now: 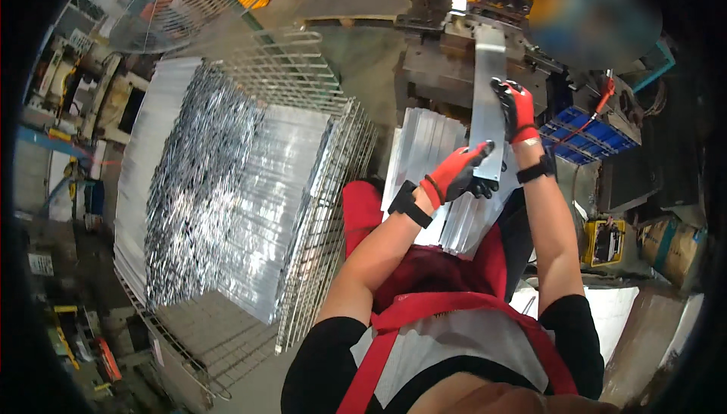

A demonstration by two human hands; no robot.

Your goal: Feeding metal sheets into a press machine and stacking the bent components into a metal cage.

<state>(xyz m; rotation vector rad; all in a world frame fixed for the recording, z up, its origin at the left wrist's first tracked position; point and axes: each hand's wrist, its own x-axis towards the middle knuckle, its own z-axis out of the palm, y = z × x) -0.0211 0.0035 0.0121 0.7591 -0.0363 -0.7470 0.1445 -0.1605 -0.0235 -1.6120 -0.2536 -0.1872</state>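
Observation:
A long flat silver metal strip [489, 66] points away from me, its far end at the machine's die block [447, 62]. My left hand [460, 175], in a red glove with black fingertips, is closed on the strip's near end, thumb on top. Farther up, my right hand [518, 110], gloved the same way, is closed around the strip's right edge. Some fingers of both hands are hidden beneath the strip. Under it, in front of my lap, lies a pile of similar metal strips [424, 149].
On my left stands a wire mesh basket [333, 210] filled with stacked metal strips [219, 187]. A blue crate [587, 135] sits right of the machine, with a yellow bin [605, 242] nearer. A fan guard [163, 13] stands at the far left, and a wooden pallet [348, 20] lies behind.

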